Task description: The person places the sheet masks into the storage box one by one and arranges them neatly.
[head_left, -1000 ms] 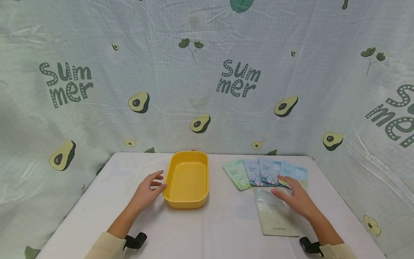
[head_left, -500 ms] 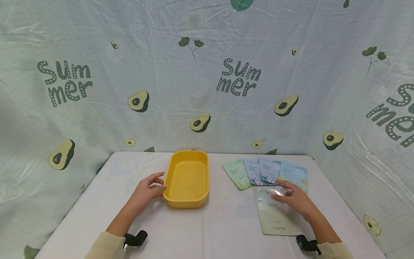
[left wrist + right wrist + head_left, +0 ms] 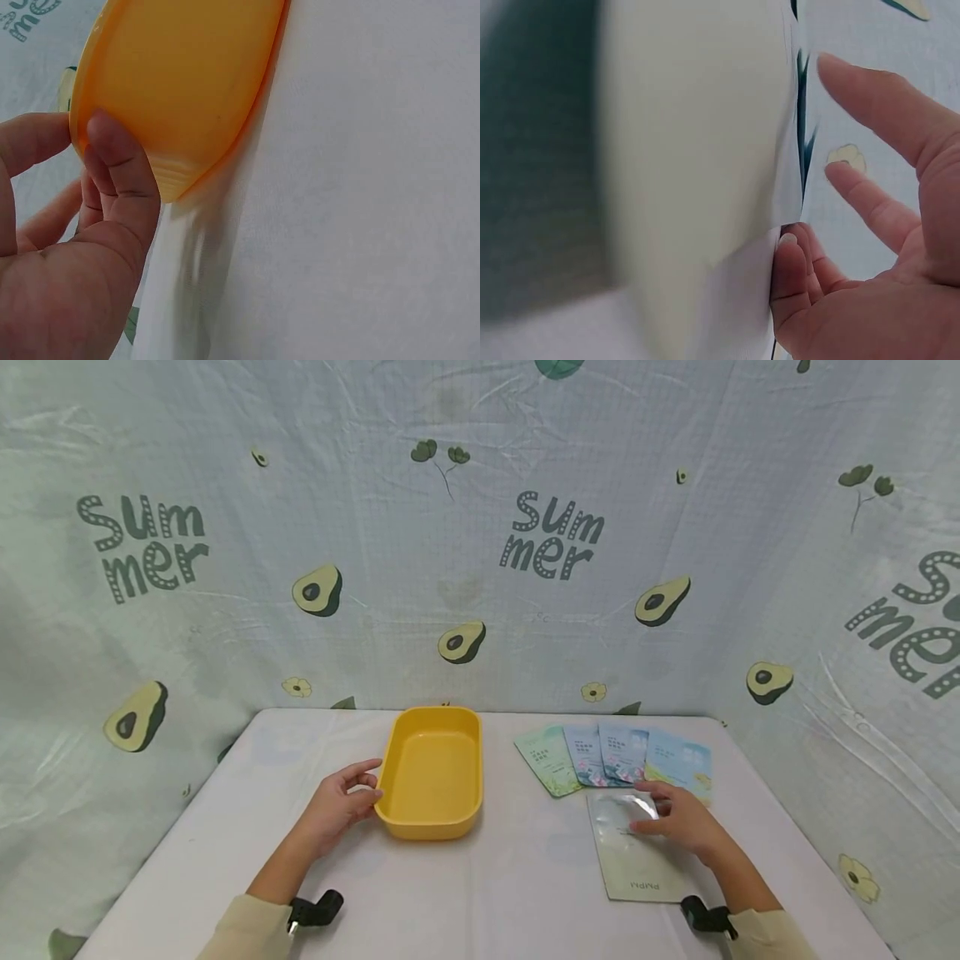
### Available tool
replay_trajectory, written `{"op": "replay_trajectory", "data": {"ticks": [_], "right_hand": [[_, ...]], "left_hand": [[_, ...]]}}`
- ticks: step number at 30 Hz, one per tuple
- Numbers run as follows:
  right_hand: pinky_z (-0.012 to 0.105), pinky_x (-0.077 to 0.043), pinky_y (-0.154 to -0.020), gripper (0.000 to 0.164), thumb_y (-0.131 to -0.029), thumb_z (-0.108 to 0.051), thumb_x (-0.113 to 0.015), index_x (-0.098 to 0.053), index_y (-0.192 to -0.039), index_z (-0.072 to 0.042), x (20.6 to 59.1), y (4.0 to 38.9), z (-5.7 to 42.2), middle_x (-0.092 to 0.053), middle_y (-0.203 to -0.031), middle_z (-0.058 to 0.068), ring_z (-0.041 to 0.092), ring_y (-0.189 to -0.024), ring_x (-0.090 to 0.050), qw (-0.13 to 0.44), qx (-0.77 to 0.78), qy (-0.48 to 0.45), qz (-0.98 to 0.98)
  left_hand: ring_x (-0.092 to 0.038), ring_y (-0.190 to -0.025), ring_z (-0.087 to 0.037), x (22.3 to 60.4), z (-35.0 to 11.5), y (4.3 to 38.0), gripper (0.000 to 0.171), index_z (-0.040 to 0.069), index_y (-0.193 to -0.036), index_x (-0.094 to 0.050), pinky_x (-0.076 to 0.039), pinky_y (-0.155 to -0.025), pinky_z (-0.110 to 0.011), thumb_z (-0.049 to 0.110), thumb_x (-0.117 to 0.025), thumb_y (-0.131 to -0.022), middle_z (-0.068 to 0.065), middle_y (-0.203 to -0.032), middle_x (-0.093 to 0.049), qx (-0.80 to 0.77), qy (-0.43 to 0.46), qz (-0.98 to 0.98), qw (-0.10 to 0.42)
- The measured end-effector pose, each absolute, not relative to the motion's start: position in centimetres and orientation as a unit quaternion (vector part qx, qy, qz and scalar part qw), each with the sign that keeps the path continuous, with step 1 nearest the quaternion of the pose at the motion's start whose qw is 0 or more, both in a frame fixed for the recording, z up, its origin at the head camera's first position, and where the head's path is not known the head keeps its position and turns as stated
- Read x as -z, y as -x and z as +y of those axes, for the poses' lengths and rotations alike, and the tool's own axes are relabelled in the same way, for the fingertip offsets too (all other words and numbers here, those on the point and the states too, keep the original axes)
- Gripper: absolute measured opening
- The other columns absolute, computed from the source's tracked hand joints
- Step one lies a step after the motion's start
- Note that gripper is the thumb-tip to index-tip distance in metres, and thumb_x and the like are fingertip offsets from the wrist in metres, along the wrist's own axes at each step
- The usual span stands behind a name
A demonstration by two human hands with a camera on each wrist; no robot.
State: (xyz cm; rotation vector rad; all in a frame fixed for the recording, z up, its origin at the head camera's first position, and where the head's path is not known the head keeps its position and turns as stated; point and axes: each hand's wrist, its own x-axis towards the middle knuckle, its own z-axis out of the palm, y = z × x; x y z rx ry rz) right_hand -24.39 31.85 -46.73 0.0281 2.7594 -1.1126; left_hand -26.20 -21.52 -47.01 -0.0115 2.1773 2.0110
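Observation:
My left hand (image 3: pixel 341 810) is beside the yellow tray (image 3: pixel 390 832), its thumb and fingertips right at the left rim in the head view. Up close in the left wrist view, the thumb overlaps the yellow wall, with the forefinger at its edge. Over the pale sheet mask packet (image 3: pixel 637 864), marked PMPM, is my right hand (image 3: pixel 686 818), thumb and fingers spread apart. Several smaller packets lie fanned behind it: a green packet (image 3: pixel 551 764), two blue-purple ones and a light blue packet (image 3: pixel 678 756). In the right wrist view a pale sheet is large and blurred beside the fingers (image 3: pixel 877 97).
Everything rests on a white-covered table (image 3: pixel 525 877). A printed curtain (image 3: pixel 375 527) with avocados and lettering stands behind it and along both sides. Black wrist mounts (image 3: pixel 317 910) sit on both wrists.
My right hand has lowered toward me, from over the light blue packet onto the upper part of the pale packet. My left hand has come right up to the tray's rim.

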Motion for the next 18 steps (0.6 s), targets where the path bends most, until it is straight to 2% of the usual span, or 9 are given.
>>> {"op": "replay_trajectory", "data": {"ticks": [9, 18], "right_hand": [[0.040, -0.053, -0.084, 0.079, -0.073, -0.030, -0.093, -0.059, -0.140, -0.004, 46.76, 24.77, 31.88, -0.063, -0.126, 0.024, 0.032, -0.105, -0.058, 0.081, 0.345, 0.011, 0.935], [0.035, -0.048, -0.077, 0.072, -0.073, -0.024, -0.093, -0.063, -0.136, -0.005, 46.88, 24.74, 31.98, -0.064, -0.118, 0.017, 0.027, -0.097, -0.055, 0.080, 0.347, 0.022, 0.934]], "left_hand": [[-0.061, -0.089, -0.017, 47.19, -21.63, 26.44, 0.062, 0.005, -0.155, -0.040, -0.060, -0.080, -0.023, 0.001, -0.062, -0.097, -0.006, -0.112, -0.051, -0.687, 0.020, 0.720, 0.097], [-0.061, -0.089, -0.017, 47.22, -21.57, 26.39, 0.062, 0.006, -0.156, -0.039, -0.060, -0.080, -0.023, 0.001, -0.062, -0.098, -0.004, -0.110, -0.052, -0.691, 0.023, 0.715, 0.101]]}}
